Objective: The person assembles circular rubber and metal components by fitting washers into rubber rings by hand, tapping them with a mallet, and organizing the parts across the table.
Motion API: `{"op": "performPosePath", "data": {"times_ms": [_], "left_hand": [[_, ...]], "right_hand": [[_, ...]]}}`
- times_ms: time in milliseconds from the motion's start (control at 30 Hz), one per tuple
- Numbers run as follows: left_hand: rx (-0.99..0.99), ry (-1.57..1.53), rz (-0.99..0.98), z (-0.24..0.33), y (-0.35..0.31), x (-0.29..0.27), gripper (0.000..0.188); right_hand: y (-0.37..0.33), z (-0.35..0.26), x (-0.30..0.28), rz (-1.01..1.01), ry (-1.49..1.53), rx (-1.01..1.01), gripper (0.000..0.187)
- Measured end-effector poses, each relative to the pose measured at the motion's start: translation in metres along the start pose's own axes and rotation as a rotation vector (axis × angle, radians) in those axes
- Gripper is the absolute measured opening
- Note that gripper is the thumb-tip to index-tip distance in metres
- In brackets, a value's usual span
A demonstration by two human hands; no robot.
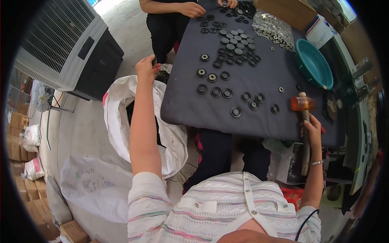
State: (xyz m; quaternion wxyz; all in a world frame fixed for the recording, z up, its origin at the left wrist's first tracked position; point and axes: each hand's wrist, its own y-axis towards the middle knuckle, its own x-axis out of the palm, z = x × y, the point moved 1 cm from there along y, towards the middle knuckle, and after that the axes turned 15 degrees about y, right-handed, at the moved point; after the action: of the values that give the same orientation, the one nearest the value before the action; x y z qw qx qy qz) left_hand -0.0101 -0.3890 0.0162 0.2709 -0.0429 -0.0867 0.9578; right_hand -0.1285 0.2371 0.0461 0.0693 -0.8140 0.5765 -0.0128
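We hold a mallet (300, 104) in our right hand (313, 126). Its fat round head is orange and see-through, and its long stick is smooth brown wood. Our right fingers are wrapped around the stick, below the head. The head is over the right part of the table (182, 106), and the stick hangs down past the near edge. A soft, dark grey cloth covers the table.

Our left hand (146, 69) is up above the rim of a wrinkly white sack (115, 95). Its fingers are bent, but we cannot tell if they pinch anything.

In the middle of the table lie round black rings (201, 89) with ridges. Some black wheels (212, 77) have shiny metal middles. Farther back sit flat, smooth grey discs (231, 46), close together. Little metal rings (276, 38) spill by a crinkly clear bag (267, 24), near a smooth teal bowl (312, 67). At the far end we see another person's hand (192, 9).

On the floor, a thin white plastic bag (93, 190) has pale printing, too faint for us to read.
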Motion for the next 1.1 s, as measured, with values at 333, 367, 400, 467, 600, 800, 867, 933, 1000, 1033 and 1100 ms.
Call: {"op": "performPosePath", "data": {"times_ms": [333,367,400,467,600,800,867,933,1000,1033,1100], "left_hand": [[0.371,1.019,-0.190,-0.045,0.035,-0.004,0.050],[0.510,1.126,-0.304,-0.050,0.029,0.000,0.040],[0.536,1.114,-0.312,-0.055,0.024,0.002,0.040],[0.584,1.280,-0.352,-0.068,0.009,-0.009,0.040],[0.334,1.531,-0.576,-0.090,-0.013,-0.071,0.046],[0.013,1.003,-0.373,-0.118,-0.034,-0.129,0.028],[0.022,0.973,-0.356,-0.104,-0.037,-0.122,0.025],[0.302,0.947,-0.119,-0.079,-0.045,-0.104,0.024],[0.480,0.966,-0.056,-0.051,-0.061,-0.083,0.021],[0.610,0.864,0.036,-0.039,-0.071,-0.070,0.019],[0.730,0.753,0.112,-0.021,-0.094,-0.043,0.017]], "right_hand": [[-0.004,-0.003,0.007,0.058,-0.043,0.024,0.050],[-0.005,-0.004,0.008,0.052,-0.044,0.011,0.050],[-0.005,-0.005,0.009,0.053,-0.059,0.010,0.049],[-0.004,-0.007,0.010,0.058,-0.083,0.014,0.047],[-0.002,-0.006,0.003,0.064,-0.179,0.013,0.046],[0.013,-0.009,-0.009,0.135,-1.054,-0.525,0.037],[0.015,-0.013,-0.005,0.138,-1.065,-0.392,0.028],[0.014,-0.021,0.002,0.204,-1.241,-0.300,0.025],[0.010,-0.030,0.016,0.290,-1.390,-0.347,0.025],[0.009,-0.037,0.026,0.308,-1.363,-0.464,0.023],[0.014,-0.050,0.048,0.279,-1.231,-0.638,0.023]]}}
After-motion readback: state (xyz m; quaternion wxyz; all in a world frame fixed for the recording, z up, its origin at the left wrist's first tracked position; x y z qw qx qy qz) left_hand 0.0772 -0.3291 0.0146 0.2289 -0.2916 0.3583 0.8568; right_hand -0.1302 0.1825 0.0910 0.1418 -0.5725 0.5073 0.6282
